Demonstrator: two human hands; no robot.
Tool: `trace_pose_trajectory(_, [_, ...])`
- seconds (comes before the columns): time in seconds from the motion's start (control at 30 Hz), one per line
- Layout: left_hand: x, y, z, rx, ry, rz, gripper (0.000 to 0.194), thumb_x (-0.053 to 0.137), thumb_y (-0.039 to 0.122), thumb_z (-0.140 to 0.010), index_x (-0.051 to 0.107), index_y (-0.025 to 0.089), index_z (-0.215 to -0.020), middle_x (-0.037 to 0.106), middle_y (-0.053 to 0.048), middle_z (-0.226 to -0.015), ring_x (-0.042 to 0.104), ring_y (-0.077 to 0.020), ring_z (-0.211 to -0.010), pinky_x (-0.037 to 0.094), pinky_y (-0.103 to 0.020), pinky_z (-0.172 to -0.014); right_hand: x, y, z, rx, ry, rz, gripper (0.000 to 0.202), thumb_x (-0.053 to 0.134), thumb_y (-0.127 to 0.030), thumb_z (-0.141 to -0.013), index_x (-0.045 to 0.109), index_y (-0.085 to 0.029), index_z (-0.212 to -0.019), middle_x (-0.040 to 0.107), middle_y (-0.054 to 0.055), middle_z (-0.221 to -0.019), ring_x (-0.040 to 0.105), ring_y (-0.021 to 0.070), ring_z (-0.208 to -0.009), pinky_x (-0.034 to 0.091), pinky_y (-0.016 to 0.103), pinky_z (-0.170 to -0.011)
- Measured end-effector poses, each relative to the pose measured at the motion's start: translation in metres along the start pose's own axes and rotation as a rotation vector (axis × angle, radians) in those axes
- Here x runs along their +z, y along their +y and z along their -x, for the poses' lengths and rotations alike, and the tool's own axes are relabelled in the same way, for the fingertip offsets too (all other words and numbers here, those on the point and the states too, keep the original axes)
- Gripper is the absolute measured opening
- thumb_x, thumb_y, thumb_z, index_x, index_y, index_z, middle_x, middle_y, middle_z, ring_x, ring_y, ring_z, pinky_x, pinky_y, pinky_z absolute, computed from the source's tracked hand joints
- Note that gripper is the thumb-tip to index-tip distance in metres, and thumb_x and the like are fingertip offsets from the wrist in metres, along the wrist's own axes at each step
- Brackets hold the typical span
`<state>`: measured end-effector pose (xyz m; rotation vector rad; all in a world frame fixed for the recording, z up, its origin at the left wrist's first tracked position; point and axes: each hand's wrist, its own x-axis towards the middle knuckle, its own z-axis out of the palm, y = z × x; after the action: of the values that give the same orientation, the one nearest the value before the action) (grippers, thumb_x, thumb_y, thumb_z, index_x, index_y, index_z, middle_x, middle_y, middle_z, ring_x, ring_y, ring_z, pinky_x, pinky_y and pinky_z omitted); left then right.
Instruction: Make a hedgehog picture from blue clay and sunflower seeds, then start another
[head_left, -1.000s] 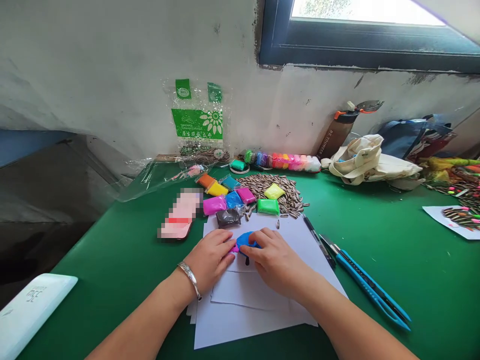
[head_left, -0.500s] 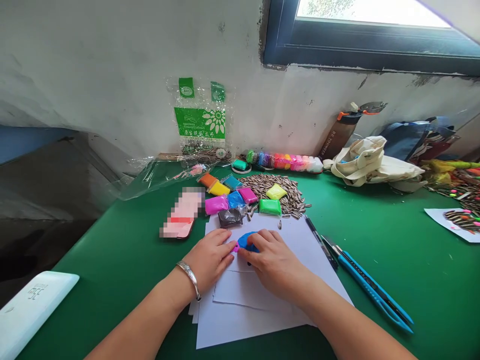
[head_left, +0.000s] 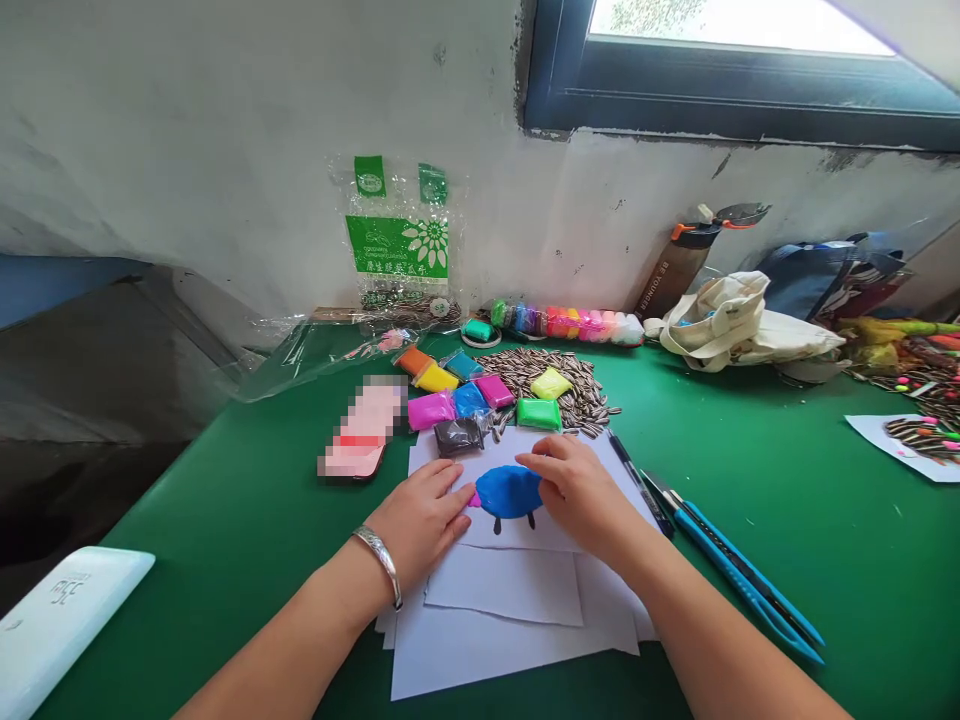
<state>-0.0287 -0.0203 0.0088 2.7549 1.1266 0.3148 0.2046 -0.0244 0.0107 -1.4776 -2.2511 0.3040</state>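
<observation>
A flattened blue clay oval (head_left: 506, 492) lies on the white paper (head_left: 517, 590). Two short black clay pieces (head_left: 497, 526) stick out below it. At its left end sits a small pink clay bit (head_left: 474, 500), touched by a fingertip of my left hand (head_left: 427, 505). That hand rests on the sheet with its fingers stretched out. Over the oval's right end is my right hand (head_left: 577, 485), its fingers apart and partly bent, hiding that end. I see nothing held in it.
Wrapped clay packs (head_left: 431, 410) and a heap of sunflower seeds (head_left: 592, 400) lie behind the paper. To the right are a black pen (head_left: 641, 480), a blue-handled craft knife (head_left: 720, 540) and blue tweezers (head_left: 776, 615). A blurred pink phone (head_left: 364, 430) lies left.
My right hand has shifted right and slightly up, from the left part of the blue oval to its right end. More of the oval and its black pieces show. My left hand stays put.
</observation>
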Motion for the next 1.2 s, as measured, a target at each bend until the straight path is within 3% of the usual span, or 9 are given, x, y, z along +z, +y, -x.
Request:
trace_pose_trajectory(0.23, [0.001,-0.002,0.002,0.011,-0.005,0.018,0.039,0.050,0.023,-0.086,0.053,0.017,-0.124,0.057,-0.013,-0.120,0.048,-0.0284,-0.116,0.045,-0.046,-0.095,0.004,0.008,-0.001,0.017,0.020,-0.015,0.046,0.044,0.001,-0.070,0.070,-0.021,-0.102,0.063,0.007,-0.095,0.054,0.0196,-0.088,0.043,0.034,-0.080])
trace_pose_trajectory(0.5, [0.003,-0.001,0.003,0.001,-0.042,-0.003,0.032,0.050,0.024,-0.087,0.061,0.017,-0.116,0.056,-0.016,-0.124,0.045,-0.0312,-0.120,0.043,-0.048,-0.097,0.001,0.014,-0.002,0.030,0.019,-0.010,0.046,0.045,0.000,-0.070,0.070,-0.023,-0.101,0.065,0.006,-0.095,0.056,0.0185,-0.087,0.045,0.031,-0.080])
trace_pose_trajectory(0.7, [0.001,-0.006,0.004,-0.041,-0.048,0.104,0.045,0.050,0.026,-0.087,0.046,0.017,-0.131,0.054,-0.010,-0.129,0.043,-0.0264,-0.123,0.040,-0.045,-0.101,-0.004,0.011,-0.003,0.067,-0.001,0.007,0.038,0.048,-0.005,-0.074,0.069,-0.020,-0.102,0.066,0.007,-0.094,0.057,0.0191,-0.087,0.045,0.031,-0.079])
trace_pose_trajectory(0.87, [0.002,-0.005,0.001,-0.063,-0.010,0.102,0.032,0.052,0.024,-0.084,0.061,0.016,-0.114,0.059,-0.010,-0.122,0.048,-0.0270,-0.118,0.042,-0.045,-0.099,0.001,0.008,-0.003,0.023,-0.008,-0.014,0.031,0.047,-0.009,-0.081,0.070,-0.020,-0.098,0.066,0.007,-0.087,0.057,0.0180,-0.084,0.044,0.030,-0.076])
trace_pose_trajectory(1.2, [0.006,-0.003,-0.001,-0.059,0.054,0.089,0.028,0.052,0.024,-0.085,0.066,0.019,-0.109,0.060,-0.010,-0.120,0.049,-0.0278,-0.116,0.045,-0.046,-0.096,0.010,-0.007,0.000,-0.040,-0.011,-0.038,0.022,0.049,-0.010,-0.082,0.069,-0.020,-0.086,0.063,0.005,-0.085,0.052,0.0171,-0.084,0.040,0.030,-0.078])
